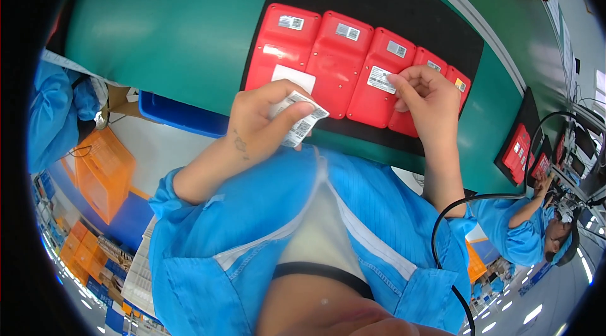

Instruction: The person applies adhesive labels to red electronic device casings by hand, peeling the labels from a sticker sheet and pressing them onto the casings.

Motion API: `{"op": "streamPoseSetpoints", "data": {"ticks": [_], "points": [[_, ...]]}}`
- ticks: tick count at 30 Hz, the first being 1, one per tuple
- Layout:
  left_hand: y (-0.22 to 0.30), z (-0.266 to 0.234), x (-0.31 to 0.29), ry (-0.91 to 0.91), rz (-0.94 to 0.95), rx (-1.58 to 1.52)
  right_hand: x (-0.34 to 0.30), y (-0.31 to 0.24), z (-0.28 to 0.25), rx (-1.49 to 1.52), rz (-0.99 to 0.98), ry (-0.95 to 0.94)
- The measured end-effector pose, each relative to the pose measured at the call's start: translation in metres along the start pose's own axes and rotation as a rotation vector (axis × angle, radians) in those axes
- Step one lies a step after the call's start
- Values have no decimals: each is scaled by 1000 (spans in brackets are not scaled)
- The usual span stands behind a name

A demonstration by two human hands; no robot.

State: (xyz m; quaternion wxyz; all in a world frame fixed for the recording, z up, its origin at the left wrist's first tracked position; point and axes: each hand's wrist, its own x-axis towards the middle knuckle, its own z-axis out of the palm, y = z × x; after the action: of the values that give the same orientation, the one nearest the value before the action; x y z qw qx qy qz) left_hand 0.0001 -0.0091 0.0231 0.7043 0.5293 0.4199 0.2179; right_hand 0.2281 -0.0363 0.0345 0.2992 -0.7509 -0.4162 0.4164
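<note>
The person wears a bright blue, loose-cut fabric jacket (252,216) with fine darker lines woven lengthwise through the cloth. Smooth greyish-white trim (379,244) edges its open V-shaped front, with wide, flat blue collar flaps (435,279) beside it and stitching along the seams. Under it shows a pale cream, soft-looking shirt (325,219) with a narrow black neckband (322,271). Both blue sleeves (167,197) end in bunched folds on the forearms. The left hand (268,112) and right hand (429,96) are bare; a small dark line-drawn tattoo (240,143) marks the left wrist.
</note>
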Motion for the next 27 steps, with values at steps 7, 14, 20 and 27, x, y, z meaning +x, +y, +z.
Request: {"op": "streamPoseSetpoints", "data": {"ticks": [7, 14, 20, 27], "points": [[-12, 7, -4, 61, 93, -86, -20, -14, 27, 183, -219, -302], [-9, 5, -6, 8, 76, -168, -24, -7, 59, 432, -495, -131], [-19, -19, -14, -75, 303, 192, 7, -16, 33, 381, -134, -1], [-12, -30, -17, 29, 236, 167, 6, -20, 41, 135, -21, -28]]}}
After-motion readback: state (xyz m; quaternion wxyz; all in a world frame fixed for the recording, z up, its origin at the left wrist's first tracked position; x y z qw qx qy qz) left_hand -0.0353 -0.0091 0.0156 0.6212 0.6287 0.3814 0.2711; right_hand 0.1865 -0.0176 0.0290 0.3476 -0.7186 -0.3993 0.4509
